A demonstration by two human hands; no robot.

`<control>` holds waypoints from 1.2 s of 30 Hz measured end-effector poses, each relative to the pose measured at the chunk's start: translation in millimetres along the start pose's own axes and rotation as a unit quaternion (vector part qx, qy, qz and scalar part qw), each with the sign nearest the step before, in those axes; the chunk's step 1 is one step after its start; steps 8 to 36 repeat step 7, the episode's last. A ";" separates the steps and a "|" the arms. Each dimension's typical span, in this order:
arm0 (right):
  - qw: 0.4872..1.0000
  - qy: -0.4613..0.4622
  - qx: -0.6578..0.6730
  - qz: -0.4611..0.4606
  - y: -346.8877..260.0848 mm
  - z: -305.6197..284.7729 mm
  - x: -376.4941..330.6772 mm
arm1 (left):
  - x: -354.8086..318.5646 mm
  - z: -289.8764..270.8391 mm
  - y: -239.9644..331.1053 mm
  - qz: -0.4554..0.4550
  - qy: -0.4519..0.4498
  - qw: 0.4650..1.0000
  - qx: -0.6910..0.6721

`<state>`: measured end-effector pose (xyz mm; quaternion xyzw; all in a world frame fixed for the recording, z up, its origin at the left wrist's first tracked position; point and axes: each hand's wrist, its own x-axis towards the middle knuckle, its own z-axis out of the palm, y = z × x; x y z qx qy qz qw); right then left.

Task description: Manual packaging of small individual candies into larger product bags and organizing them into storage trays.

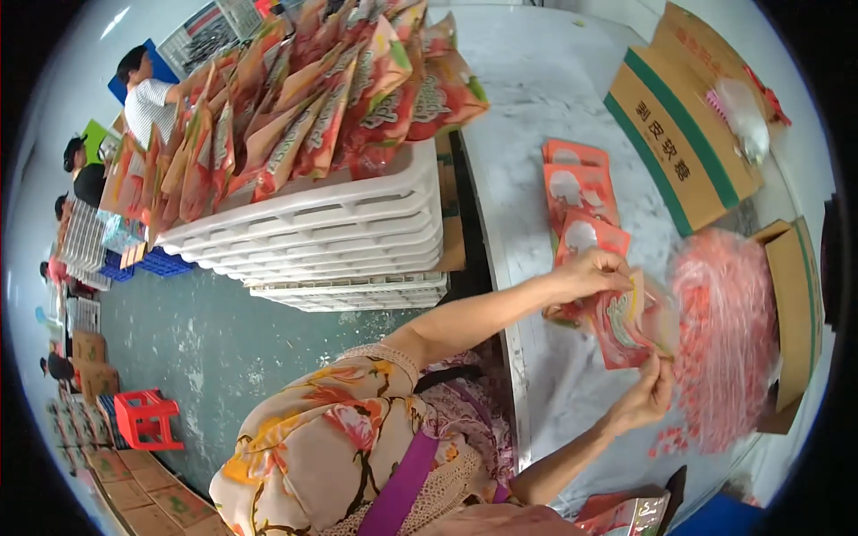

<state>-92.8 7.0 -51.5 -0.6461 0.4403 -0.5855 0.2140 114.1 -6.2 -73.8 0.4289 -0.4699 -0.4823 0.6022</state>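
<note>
A red, partly clear plastic pouch (621, 323) is stretched between my two hands above the white marbled table (518, 116). My left hand (592, 272) is closed on its upper edge. With fingertips pinched, my right hand (645, 393) grips the pouch's lower corner. Beyond my left hand, several flat red pouches (581, 192) overlap in a row. Right of the held pouch lies a big clear bag (726, 335) full of small red pieces, and a few loose red pieces (672, 440) are scattered by its near end.
Stacked white crates (357, 213) left of the table carry many filled red pouches (295, 116). Cardboard cartons (684, 134) stand at the table's far right. More pouches (626, 516) lie near the front. A red stool (147, 420) and several people are across the green floor (232, 357).
</note>
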 end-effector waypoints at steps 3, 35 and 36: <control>0.996 0.016 0.038 0.082 2.4 13.8 1.2 | -10.9 42.0 -13.9 0.172 0.051 0.982 0.049; 0.992 -0.081 -0.094 -0.024 -21.9 4.0 10.4 | -14.1 21.9 -7.5 0.000 0.142 0.987 -0.079; 0.992 -0.081 -0.094 -0.024 -21.9 4.0 10.4 | -14.1 21.9 -7.5 0.000 0.142 0.987 -0.079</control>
